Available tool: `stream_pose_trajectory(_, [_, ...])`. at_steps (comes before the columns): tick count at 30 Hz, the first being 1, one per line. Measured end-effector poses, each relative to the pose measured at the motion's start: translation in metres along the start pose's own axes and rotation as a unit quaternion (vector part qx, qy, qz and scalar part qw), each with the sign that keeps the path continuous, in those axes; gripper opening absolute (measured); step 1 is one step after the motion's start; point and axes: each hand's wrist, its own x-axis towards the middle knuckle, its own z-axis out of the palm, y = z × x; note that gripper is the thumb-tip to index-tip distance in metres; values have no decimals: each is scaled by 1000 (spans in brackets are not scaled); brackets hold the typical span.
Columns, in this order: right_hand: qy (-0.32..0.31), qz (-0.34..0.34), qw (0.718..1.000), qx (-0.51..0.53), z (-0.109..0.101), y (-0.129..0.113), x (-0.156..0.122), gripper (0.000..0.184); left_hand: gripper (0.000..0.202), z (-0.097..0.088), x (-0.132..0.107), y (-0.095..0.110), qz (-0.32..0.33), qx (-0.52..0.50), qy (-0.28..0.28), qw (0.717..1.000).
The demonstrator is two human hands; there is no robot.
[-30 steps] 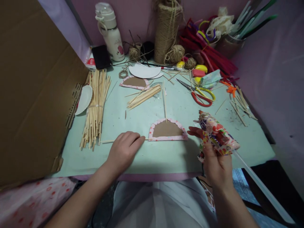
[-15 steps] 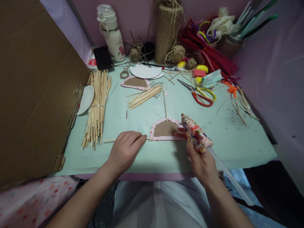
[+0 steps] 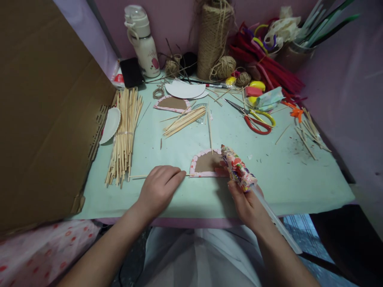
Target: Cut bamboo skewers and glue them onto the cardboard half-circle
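Note:
My left hand (image 3: 163, 185) presses down near the table's front edge, fingers closed on a thin wooden stick (image 3: 138, 176). The stick's right end meets the lower left corner of a half-round cardboard piece (image 3: 206, 162) with a pink, dotted rim. Another stick (image 3: 210, 133) stands at the top of that piece's curve. In my right hand (image 3: 245, 201) is a glue gun (image 3: 239, 167) wrapped in colourful patterned material, its tip over the cardboard's right side. A long translucent glue stick (image 3: 277, 221) juts from its rear. My right fingers partly hide the cardboard.
A tied bundle of sticks (image 3: 124, 139) and a large cardboard sheet (image 3: 48, 111) are on the left. Loose sticks (image 3: 184, 121), a second half-round piece (image 3: 172, 103) and scissors (image 3: 254, 117) lie farther back. A bottle (image 3: 143, 44) and twine spool (image 3: 214, 40) stand behind.
My right hand has moved left with the glue gun, bringing its tip over the half-round piece. My left hand stays on the stick. The view has shifted slightly.

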Motion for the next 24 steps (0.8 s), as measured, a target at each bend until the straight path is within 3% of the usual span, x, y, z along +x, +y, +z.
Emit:
stream_pose_trajectory(4, [-21,13,1000,15,2,4,1,50,18,-1,0,0,2,0,3,1000])
stream_pose_trajectory(24, [-17,-35,999,-8,3,-5,8,41,25,-1,2,-1,13,-9,-19,1000])
